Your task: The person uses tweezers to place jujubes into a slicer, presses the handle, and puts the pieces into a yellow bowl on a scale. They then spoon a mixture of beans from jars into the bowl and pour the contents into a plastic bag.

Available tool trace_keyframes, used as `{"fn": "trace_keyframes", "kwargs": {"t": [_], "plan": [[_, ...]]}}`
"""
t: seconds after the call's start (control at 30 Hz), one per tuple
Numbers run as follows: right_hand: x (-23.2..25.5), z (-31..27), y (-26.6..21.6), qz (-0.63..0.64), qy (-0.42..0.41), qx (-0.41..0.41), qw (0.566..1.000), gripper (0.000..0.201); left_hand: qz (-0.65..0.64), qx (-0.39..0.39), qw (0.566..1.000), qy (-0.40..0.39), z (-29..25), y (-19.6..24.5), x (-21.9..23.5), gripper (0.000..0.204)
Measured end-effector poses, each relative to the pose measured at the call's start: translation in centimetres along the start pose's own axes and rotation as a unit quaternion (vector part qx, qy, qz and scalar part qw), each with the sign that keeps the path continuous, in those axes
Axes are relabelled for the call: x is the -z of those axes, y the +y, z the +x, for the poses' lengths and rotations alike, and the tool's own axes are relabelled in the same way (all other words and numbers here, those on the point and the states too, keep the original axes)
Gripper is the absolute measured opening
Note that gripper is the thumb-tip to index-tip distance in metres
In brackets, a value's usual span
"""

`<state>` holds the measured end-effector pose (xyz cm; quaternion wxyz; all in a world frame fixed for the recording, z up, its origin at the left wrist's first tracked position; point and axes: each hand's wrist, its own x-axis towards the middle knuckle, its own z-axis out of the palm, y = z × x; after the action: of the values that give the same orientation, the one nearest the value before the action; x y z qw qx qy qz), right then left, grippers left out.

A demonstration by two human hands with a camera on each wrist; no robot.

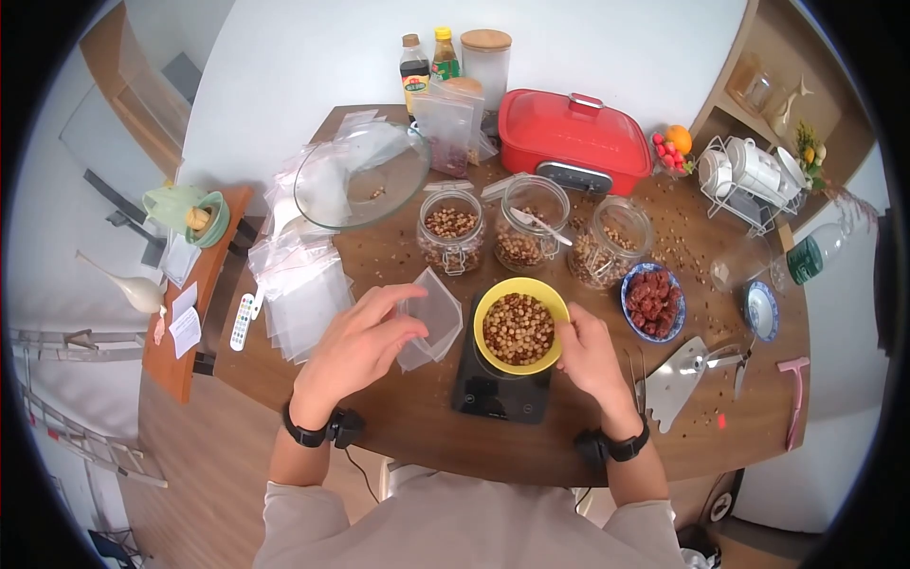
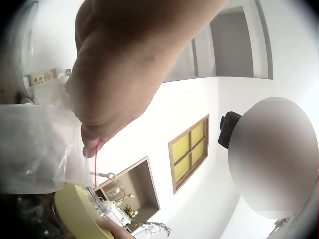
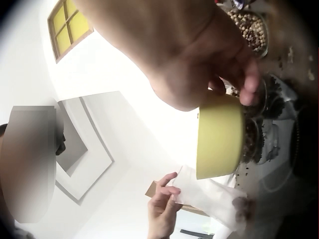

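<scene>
In the head view my left hand holds a clear zip bag between thumb and fingers, left of the yellow bowl. Brown and tan beans lie inside that bowl. My right hand grips its right rim. A black scale is under the bowl; whether they touch I cannot tell. The left wrist view has the bag hanging from my left hand, near the bowl. Seen from the right wrist, fingers of my right hand are at the bowl.
Three glass jars of beans stand behind the bowl, a spoon across the middle one. Empty bags and a glass dish lie left. To the right are a blue-rimmed bowl of dark red pieces, scissors and scattered beans.
</scene>
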<state>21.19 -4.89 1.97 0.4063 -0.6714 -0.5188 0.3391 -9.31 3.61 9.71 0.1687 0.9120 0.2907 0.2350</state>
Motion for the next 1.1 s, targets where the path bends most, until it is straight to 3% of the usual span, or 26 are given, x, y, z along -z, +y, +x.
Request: {"fn": "trace_keyframes", "kwargs": {"t": [0.17, 0.47, 0.67, 1.1], "plan": [[0.7, -0.4, -2.9, 0.177, 0.001, -0.022, 0.984, 0.025, 0.012, -0.027, 0.999, -0.016, 0.4, 0.1, 0.3, 0.015], [0.8, 0.9, -7.0, 0.094, 0.074, 0.17, 0.978, 0.026, -0.009, -0.077, 0.996, -0.032, 0.8, 1.6, -0.2, 0.019], [1.2, 0.6, -10.5, 0.047, 0.086, 0.127, 0.987, 0.029, -0.018, -0.078, 0.997, -0.023, 0.9, 2.1, -0.6, 0.019], [1.3, 0.8, -11.3, -0.023, 0.097, 0.14, 0.985, 0.033, -0.035, -0.061, 0.997, -0.016, 1.0, 2.9, -1.3, 0.02]]}}
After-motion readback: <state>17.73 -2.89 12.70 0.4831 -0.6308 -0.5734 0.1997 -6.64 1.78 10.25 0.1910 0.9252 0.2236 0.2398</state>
